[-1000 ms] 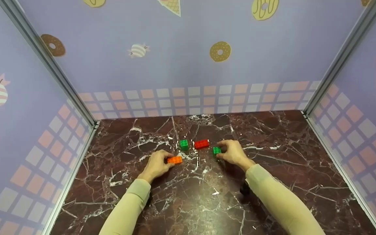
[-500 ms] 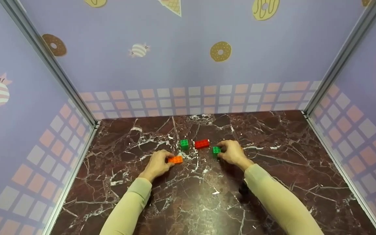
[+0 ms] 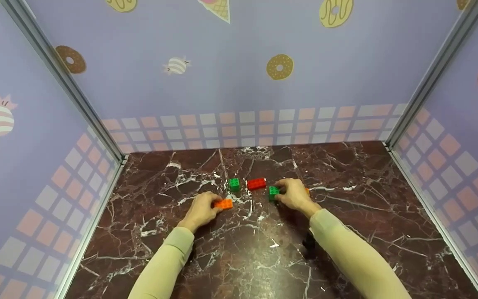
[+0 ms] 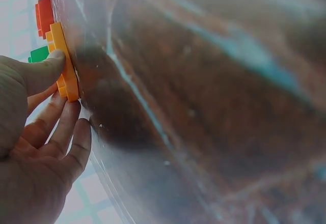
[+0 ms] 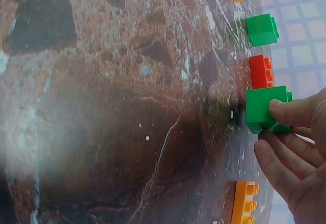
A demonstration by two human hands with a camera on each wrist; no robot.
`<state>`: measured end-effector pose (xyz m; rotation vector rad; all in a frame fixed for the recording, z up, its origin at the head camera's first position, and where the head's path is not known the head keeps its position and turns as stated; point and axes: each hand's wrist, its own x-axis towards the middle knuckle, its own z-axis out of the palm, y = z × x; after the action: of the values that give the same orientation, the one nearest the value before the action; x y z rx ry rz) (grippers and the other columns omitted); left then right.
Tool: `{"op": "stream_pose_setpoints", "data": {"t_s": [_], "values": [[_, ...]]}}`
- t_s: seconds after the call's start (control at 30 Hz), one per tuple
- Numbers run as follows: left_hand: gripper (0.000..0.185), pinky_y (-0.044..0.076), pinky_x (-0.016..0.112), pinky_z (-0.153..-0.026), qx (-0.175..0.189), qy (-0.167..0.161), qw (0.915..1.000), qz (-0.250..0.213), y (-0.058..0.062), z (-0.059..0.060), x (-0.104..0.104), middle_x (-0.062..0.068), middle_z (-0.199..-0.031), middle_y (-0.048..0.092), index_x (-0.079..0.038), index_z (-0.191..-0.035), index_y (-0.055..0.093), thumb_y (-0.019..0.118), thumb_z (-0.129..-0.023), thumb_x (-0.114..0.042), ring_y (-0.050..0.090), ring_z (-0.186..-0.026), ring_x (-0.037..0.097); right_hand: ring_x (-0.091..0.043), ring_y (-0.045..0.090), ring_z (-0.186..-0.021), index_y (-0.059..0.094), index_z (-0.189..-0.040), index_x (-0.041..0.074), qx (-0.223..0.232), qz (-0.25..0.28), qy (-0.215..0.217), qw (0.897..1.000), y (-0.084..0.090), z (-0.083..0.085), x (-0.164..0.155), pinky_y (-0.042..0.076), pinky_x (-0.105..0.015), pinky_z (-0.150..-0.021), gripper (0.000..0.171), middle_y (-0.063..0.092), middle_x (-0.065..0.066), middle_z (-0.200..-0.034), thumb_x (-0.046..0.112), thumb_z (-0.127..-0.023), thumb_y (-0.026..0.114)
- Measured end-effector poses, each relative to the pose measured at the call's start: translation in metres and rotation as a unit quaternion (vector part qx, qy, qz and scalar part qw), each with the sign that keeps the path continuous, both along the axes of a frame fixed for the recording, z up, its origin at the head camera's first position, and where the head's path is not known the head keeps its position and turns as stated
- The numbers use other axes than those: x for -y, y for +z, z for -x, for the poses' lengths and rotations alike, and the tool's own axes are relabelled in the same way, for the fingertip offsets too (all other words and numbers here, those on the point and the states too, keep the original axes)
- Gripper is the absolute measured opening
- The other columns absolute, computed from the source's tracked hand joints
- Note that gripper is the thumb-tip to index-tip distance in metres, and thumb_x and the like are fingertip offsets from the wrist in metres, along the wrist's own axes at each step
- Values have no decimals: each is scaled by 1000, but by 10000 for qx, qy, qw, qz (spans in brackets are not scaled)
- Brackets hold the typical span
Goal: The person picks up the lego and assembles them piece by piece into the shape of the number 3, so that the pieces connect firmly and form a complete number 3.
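My left hand (image 3: 201,209) pinches an orange toy brick (image 3: 225,204) between thumb and fingers, low on the marbled tabletop. In the left wrist view the thumb presses one side of that orange brick (image 4: 65,63). On the right, my right hand (image 3: 295,194) pinches a green toy brick (image 3: 273,193); in the right wrist view the thumb lies on the near face of this green brick (image 5: 262,109). Between the hands and farther back sit a second green brick (image 3: 234,184) and a red brick (image 3: 257,183), a small gap apart.
Another orange brick (image 5: 243,203) stands beyond the right hand, mostly hidden by it in the head view. A small dark object (image 3: 308,241) shows under the right forearm. Patterned panels (image 3: 239,83) border the marbled tabletop (image 3: 239,257) at the back and both sides.
The green brick in my right hand has shifted slightly left. The orange brick in my left hand has edged slightly right. The orange brick behind the right hand has come partly into view.
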<state>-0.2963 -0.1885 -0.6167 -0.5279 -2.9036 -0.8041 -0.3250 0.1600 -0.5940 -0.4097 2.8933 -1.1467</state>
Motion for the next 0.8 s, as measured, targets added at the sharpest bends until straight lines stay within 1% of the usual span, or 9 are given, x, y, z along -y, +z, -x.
{"op": "stream_pose_setpoints", "data": {"t_s": [0.2, 0.33, 0.47, 0.5, 0.6, 0.67, 0.8], "values": [[21, 59, 56, -102, 67, -20, 9999, -92, 0, -1, -2, 12, -111, 82, -7, -114, 86, 89, -93, -10, 75, -105, 35, -34, 85, -100, 83, -121, 0, -102, 116, 135, 9998, 2, -4, 6, 68, -52, -94, 34, 87, -20, -109, 4, -88, 88], [24, 58, 58, -106, 112, -61, 9999, -84, 1, -3, -3, 13, -114, 82, -6, -116, 86, 88, -93, -11, 75, -107, 37, -33, 85, -99, 83, -121, 0, -124, 131, 193, 9997, 4, -6, 11, 68, -51, -94, 34, 87, -18, -109, 4, -89, 89], [25, 59, 59, -101, -11, -151, 9997, -167, 1, -3, -5, 14, -112, 81, -4, -117, 85, 89, -92, -9, 75, -104, 38, -33, 85, -99, 83, -122, 0, -135, 187, 223, 9995, 5, -6, 16, 69, -50, -93, 35, 87, -18, -110, 4, -89, 90], [25, 61, 55, -100, -141, -277, 9993, -228, -9, 2, 0, 11, -110, 81, -6, -117, 86, 89, -93, -14, 75, -102, 34, -33, 85, -99, 83, -123, 0, -155, 192, 230, 9994, 6, -7, 17, 69, -50, -94, 35, 87, -19, -112, 5, -89, 91], [25, 63, 54, -97, -264, -372, 9986, -269, -10, 4, -1, 12, -109, 82, -4, -115, 86, 90, -91, -11, 76, -101, 33, -34, 85, -100, 83, -123, -1, -245, 165, 264, 9992, 8, -7, 21, 68, -51, -97, 37, 86, -21, -115, 6, -88, 91], [26, 63, 53, -100, -224, -398, 9985, -295, -10, 4, -1, 13, -112, 82, -3, -116, 85, 89, -92, -11, 77, -104, 35, -35, 85, -101, 83, -122, -1, -294, 134, 289, 9991, 9, -8, 24, 67, -51, -99, 37, 85, -21, -115, 6, -87, 92], [27, 63, 55, -106, -130, -414, 9984, -361, -13, 5, -3, 15, -116, 83, -2, -117, 85, 89, -92, -11, 78, -111, 38, -35, 85, -99, 83, -121, -2, -289, 173, 377, 9987, 11, -9, 29, 68, -52, -96, 36, 86, -21, -111, 6, -88, 92]]}}
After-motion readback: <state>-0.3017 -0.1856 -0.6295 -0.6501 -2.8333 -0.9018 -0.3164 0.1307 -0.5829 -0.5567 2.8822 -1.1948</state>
